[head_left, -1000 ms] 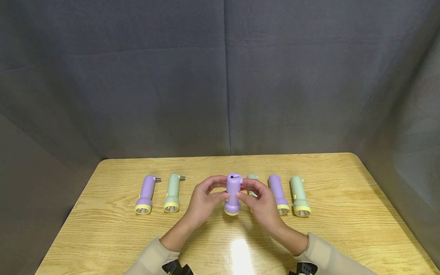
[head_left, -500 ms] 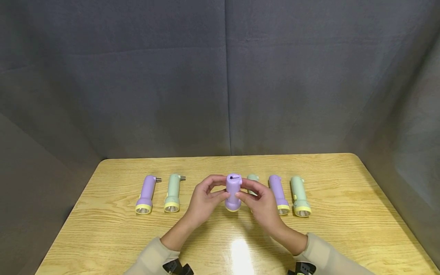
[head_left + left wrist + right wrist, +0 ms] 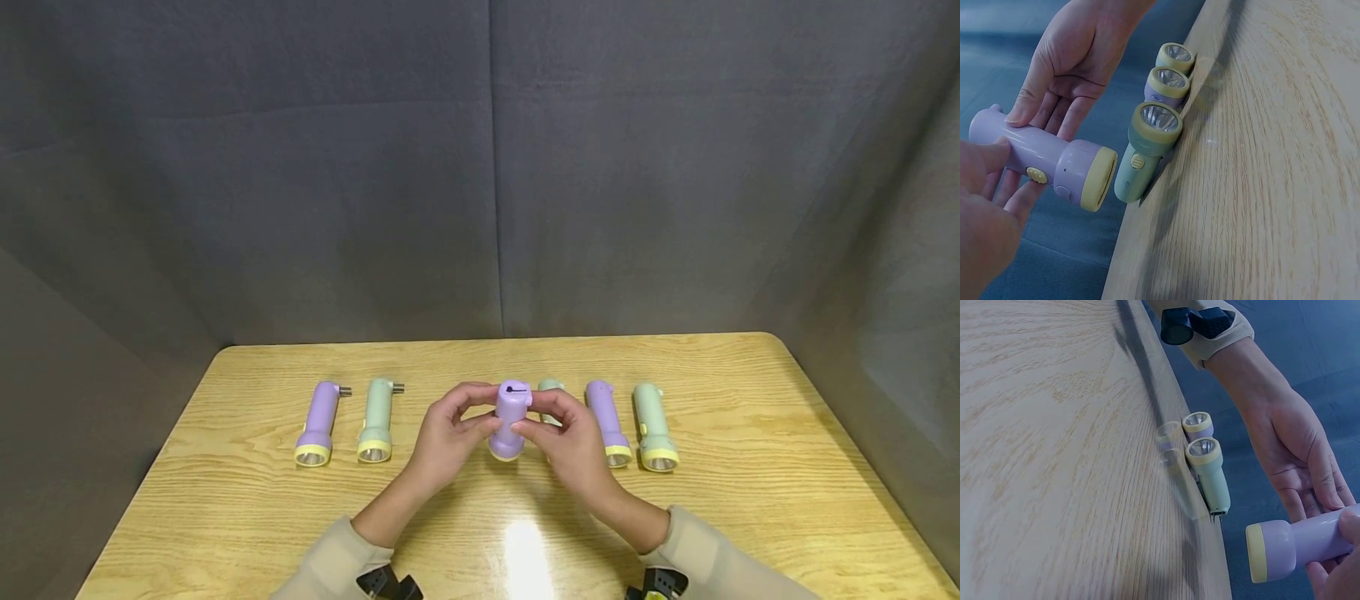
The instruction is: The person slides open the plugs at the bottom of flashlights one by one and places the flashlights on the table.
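Above the middle of the wooden table (image 3: 225, 517), lens end down and slotted end up, the purple flashlight (image 3: 510, 410) sits between your two hands: your left hand (image 3: 442, 437) and right hand (image 3: 577, 446) pinch its barrel from opposite sides, thumbs on the near face, fingers bent behind. It looks like hard, smooth plastic, so expect it to be light and stiff, with no give under a squeeze, though the glossy barrel could slip or roll in a loose pinch. The barrel is your best hold, since the flared head below it should act as a stop. Watch the yellow switch (image 3: 1037, 175), which a stray fingertip might nudge, and spare the yellow rim (image 3: 1099, 179), as the lens inside is probably the most fragile part; the black slot (image 3: 516, 389) on the end is best left uncovered
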A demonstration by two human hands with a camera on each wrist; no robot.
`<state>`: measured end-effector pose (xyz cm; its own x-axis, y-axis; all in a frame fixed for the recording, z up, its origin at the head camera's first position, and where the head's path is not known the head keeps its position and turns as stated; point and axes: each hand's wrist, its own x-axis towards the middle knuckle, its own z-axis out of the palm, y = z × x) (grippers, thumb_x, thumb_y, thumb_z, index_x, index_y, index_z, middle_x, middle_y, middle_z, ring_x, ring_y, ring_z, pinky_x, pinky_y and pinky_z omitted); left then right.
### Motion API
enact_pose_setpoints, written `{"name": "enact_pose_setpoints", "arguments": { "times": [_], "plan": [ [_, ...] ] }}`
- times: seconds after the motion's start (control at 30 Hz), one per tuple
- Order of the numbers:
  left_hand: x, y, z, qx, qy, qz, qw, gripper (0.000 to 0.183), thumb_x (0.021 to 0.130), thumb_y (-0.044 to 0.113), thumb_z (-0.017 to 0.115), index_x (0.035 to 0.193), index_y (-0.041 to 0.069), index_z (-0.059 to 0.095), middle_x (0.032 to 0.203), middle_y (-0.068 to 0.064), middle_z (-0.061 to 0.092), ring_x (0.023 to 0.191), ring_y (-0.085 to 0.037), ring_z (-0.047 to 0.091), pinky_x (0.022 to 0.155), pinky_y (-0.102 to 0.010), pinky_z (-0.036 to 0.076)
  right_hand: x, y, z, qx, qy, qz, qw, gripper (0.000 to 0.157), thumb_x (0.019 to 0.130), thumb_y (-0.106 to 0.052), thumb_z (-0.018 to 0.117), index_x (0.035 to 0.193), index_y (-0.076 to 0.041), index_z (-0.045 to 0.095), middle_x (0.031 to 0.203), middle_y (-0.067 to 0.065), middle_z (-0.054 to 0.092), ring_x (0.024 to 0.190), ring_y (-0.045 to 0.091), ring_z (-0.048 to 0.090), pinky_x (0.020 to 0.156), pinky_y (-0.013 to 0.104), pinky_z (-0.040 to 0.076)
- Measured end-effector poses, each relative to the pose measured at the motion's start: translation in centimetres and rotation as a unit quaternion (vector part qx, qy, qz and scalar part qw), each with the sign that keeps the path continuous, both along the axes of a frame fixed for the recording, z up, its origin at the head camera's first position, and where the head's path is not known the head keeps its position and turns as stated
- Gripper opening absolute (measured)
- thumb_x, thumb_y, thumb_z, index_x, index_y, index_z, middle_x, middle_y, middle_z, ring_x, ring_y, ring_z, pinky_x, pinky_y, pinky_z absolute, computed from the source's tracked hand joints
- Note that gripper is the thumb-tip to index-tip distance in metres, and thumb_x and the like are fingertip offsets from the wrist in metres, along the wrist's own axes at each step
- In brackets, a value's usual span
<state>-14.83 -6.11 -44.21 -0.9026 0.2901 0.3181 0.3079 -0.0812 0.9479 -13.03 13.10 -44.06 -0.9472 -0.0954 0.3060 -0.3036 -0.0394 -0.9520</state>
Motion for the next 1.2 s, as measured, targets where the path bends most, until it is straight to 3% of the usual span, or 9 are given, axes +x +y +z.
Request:
{"name": "enact_pose_setpoints", "arguments": {
  "times": [0.17,0.47,0.63,0.8,1.2],
  "plan": [
    [0.0,-0.1,0.1,-0.008,0.000,-0.005,1.0000,0.027,0.095,-0.003,0.069,0.122,-0.005,0.065,0.125,-0.018,0.062,0.118,-0.018,0.061,0.099,-0.038,0.055,-0.2,0.1,0.0,0.002,-0.004,-0.007,1.000,0.028,0.083,0.010,0.077,0.110,0.010,0.067,0.109,0.000,0.072,0.105,0.012,0.068,0.085,0.029,0.060],
    [0.2,-0.1,1.5,-0.030,-0.046,-0.003,0.9985,0.024,0.102,0.004,0.060,0.125,-0.004,0.065,0.126,-0.017,0.064,0.121,-0.032,0.060,0.099,-0.033,0.055,-0.3,0.3,-0.4,0.005,-0.009,-0.016,1.000,0.028,0.081,0.010,0.079,0.107,0.010,0.069,0.106,-0.003,0.073,0.102,0.011,0.068,0.081,0.028,0.061],
    [0.4,-0.1,2.5,-0.037,-0.056,0.003,0.9977,0.025,0.103,0.007,0.060,0.125,-0.005,0.065,0.123,-0.019,0.065,0.117,-0.030,0.062,0.097,-0.039,0.056,-0.1,0.2,-0.3,-0.006,0.000,-0.007,1.000,0.027,0.081,0.011,0.078,0.106,0.011,0.068,0.107,-0.003,0.072,0.098,0.014,0.071,0.080,0.028,0.061],
    [0.6,0.0,3.3,-0.050,-0.067,0.022,0.9963,0.021,0.103,0.010,0.062,0.119,-0.002,0.068,0.116,-0.015,0.067,0.110,-0.026,0.065,0.091,-0.035,0.059,0.1,0.0,-0.1,-0.021,0.004,0.004,1.000,0.028,0.081,0.013,0.077,0.106,0.014,0.067,0.107,-0.003,0.072,0.096,0.016,0.073,0.083,0.033,0.061],
    [0.9,0.3,4.5,-0.067,-0.111,0.048,0.9904,0.016,0.101,0.014,0.064,0.106,0.000,0.068,0.106,-0.012,0.066,0.096,-0.021,0.064,0.086,-0.040,0.061,0.4,-0.4,-0.1,-0.036,0.014,0.020,0.999,0.030,0.079,0.015,0.077,0.107,0.017,0.066,0.105,-0.002,0.072,0.092,0.018,0.074,0.084,0.036,0.061]
  ]
}}
